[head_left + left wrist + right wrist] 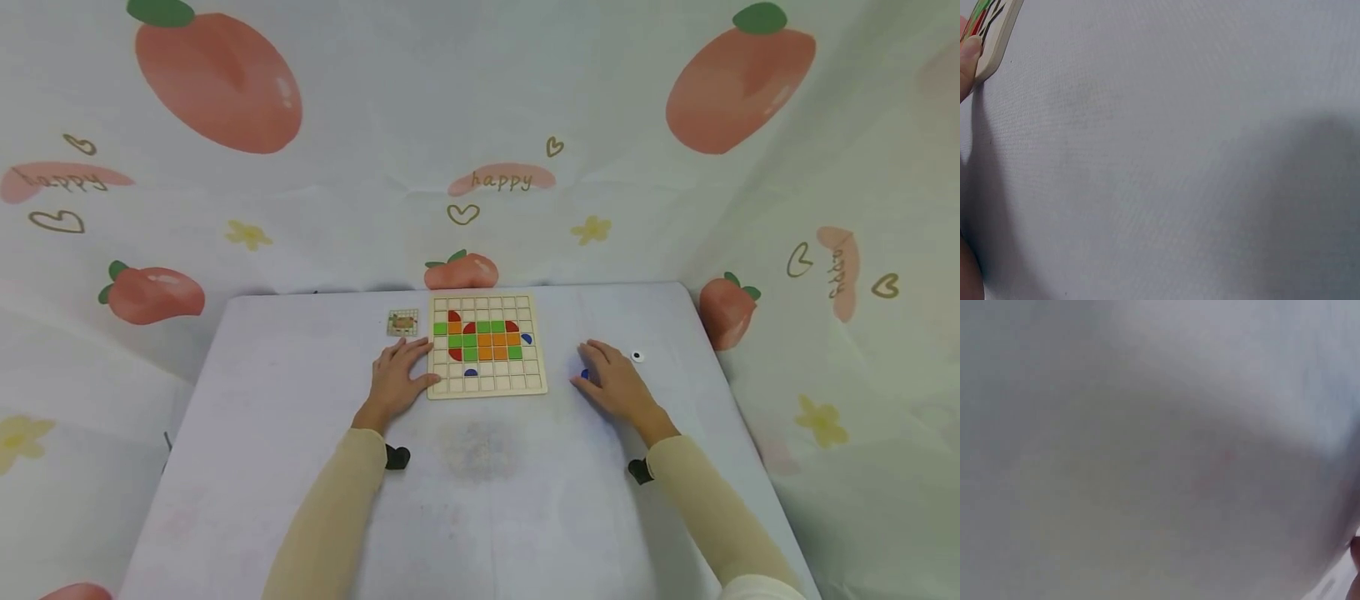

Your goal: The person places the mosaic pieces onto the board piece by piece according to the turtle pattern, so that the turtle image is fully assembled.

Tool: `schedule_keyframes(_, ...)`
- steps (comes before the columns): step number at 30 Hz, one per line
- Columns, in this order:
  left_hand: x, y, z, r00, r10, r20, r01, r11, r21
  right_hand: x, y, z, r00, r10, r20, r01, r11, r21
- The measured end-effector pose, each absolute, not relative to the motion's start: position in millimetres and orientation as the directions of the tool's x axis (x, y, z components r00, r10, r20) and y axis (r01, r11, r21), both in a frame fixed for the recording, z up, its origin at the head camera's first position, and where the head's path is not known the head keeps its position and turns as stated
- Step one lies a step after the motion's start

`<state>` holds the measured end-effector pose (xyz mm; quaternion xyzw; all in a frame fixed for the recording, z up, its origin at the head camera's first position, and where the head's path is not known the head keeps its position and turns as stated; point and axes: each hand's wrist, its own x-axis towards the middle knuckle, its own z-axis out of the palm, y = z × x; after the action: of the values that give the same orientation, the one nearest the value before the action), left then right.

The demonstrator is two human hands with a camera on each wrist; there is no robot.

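Note:
A square wooden grid board (487,384) lies on the table with green and orange square tiles and red rounded tiles forming a shape. Two blue half-round tiles sit on it, one at the right side (527,338), one lower left (470,372). My left hand (393,379) rests at the board's left edge, fingers spread; in the left wrist view its thumb (969,56) touches the board's rim (1000,44). To the right of the board, my right hand (615,385) hovers low with thumb and fingers apart around a blue piece (586,374), partly hidden beside the thumb.
A small picture card (402,322) with a grid lies left of the board. Beyond the right hand is a white round piece with a black dot (637,357). The white table (480,517) meets a fruit-printed cloth (360,225) at the back and sides.

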<state>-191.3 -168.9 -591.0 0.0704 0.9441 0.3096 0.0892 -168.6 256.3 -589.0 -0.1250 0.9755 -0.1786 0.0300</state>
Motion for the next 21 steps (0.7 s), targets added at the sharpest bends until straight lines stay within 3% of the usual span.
schedule_keyframes(9, -194, -170, -596, -0.976, 0.189, -0.111, 0.088, 0.801, 0.592, -167, 269, -589, -0.95, -0.294, 0.104, -0.309, 0.849, -0.427)
schedule_keyframes(21, -193, -170, -594, -0.975, 0.192, -0.114, 0.088, 0.8, 0.593, -172, 262, -588, -0.97, -0.211, 0.118, -0.242, 0.853, -0.463)
